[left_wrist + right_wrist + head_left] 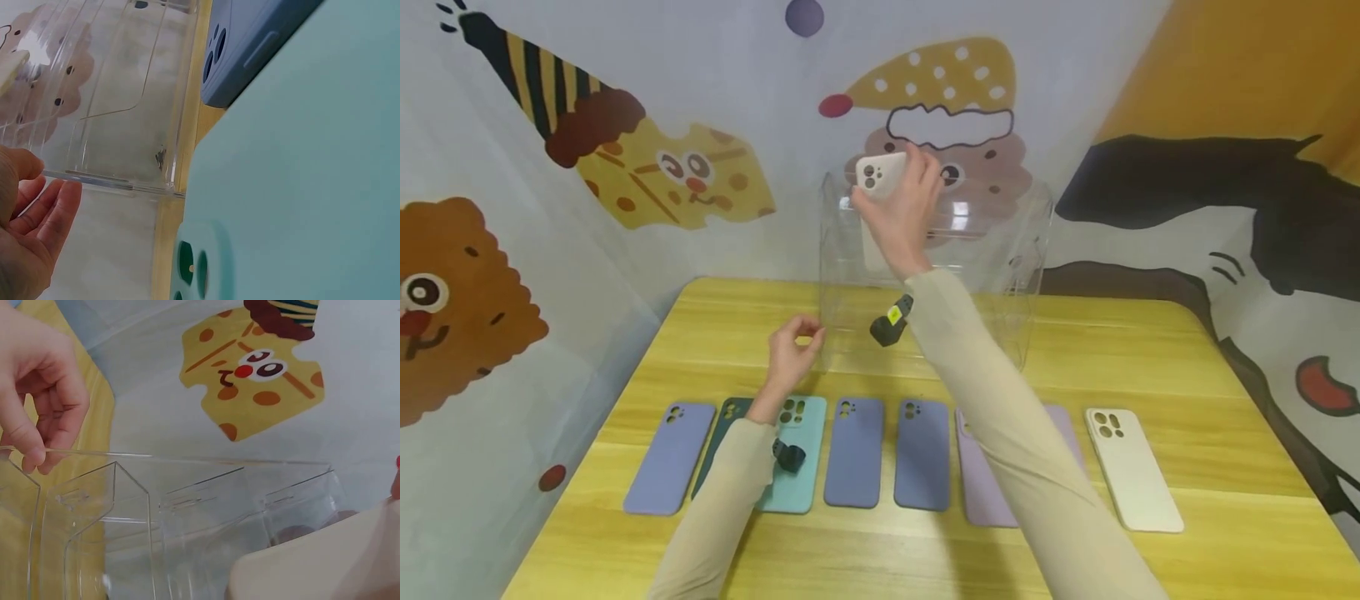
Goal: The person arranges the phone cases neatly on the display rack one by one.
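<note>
White case [886, 173]: near upright at upper left of clear rack [961, 223], lower part showing through
Right grip [901, 212]: holding case by edges; lower straight, without scraping
Left grip [793, 354]: pinching rack's left edge; brace against tipping

Both arms entered from the near side. The left arm [718, 508] ran far and slightly right; the right arm [1030, 475] slanted far and left and was the more extended. Beige sleeves [741, 462] reached down to the left wrist [765, 406] and the right wrist [917, 267]. The left hand [790, 357] sat low, its thumb [25, 164] and fingers [60, 212] bent toward each other in a pinch. The right hand [898, 218] stood higher and farther, gripping, thumb spread left from the bent fingers. The hands were well apart.
</note>
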`<control>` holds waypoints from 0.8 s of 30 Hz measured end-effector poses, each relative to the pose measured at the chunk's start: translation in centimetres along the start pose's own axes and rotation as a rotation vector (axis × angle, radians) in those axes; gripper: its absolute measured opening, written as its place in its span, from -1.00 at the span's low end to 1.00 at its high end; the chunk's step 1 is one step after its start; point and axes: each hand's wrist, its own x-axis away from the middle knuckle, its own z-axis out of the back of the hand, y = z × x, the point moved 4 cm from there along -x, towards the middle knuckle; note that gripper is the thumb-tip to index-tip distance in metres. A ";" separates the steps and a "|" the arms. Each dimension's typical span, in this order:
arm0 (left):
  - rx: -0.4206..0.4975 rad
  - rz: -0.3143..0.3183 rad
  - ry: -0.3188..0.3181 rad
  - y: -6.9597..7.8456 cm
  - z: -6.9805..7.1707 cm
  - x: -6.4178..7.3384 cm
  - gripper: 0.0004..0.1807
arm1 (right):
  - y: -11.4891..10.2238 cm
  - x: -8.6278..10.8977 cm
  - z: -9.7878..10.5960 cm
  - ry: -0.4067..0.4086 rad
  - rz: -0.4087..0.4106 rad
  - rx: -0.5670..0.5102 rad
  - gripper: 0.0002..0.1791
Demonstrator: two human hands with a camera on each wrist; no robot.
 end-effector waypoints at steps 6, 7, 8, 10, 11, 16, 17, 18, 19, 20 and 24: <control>-0.001 0.011 -0.005 -0.2 -0.1 -0.1 -0.94 | 0.5 -0.1 -0.9 0.068 -0.008 -0.009 -0.11; -0.004 0.012 -0.005 -0.2 -0.1 -0.1 -0.94 | 0.6 0.0 -1.1 0.074 -0.016 -0.020 -0.11; -0.005 0.013 -0.005 -0.2 0.0 0.0 -0.94 | 0.8 0.1 -1.2 0.081 -0.022 -0.031 -0.11; -0.008 0.015 -0.004 -0.2 0.0 0.0 -0.94 | 1.1 0.3 -1.5 0.100 -0.024 -0.052 -0.10; -0.010 0.016 -0.003 -0.2 0.0 0.0 -0.94 | 1.1 0.4 -1.6 0.114 -0.018 -0.065 -0.10; -0.011 0.027 -0.009 -0.2 0.1 0.0 -0.92 | 1.0 0.9 -2.2 0.145 -0.009 -0.051 -0.12; -0.010 0.030 -0.011 -0.2 0.1 0.0 -0.92 | 1.0 0.9 -2.4 0.144 -0.014 -0.037 -0.12; -0.008 0.034 -0.011 -0.2 0.1 0.0 -0.92 | 0.9 1.0 -2.6 0.142 -0.022 -0.017 -0.11; -0.007 0.034 -0.011 -0.2 0.1 0.0 -0.92 | 0.9 1.1 -2.7 0.139 -0.030 0.001 -0.11; -0.005 0.033 -0.011 -0.1 0.1 0.0 -0.91 | 0.8 1.2 -2.9 0.132 -0.042 0.013 -0.10; 0.003 0.026 -0.005 0.0 0.1 -0.1 -0.92 | 0.6 1.5 -3.5 0.104 -0.092 0.016 -0.10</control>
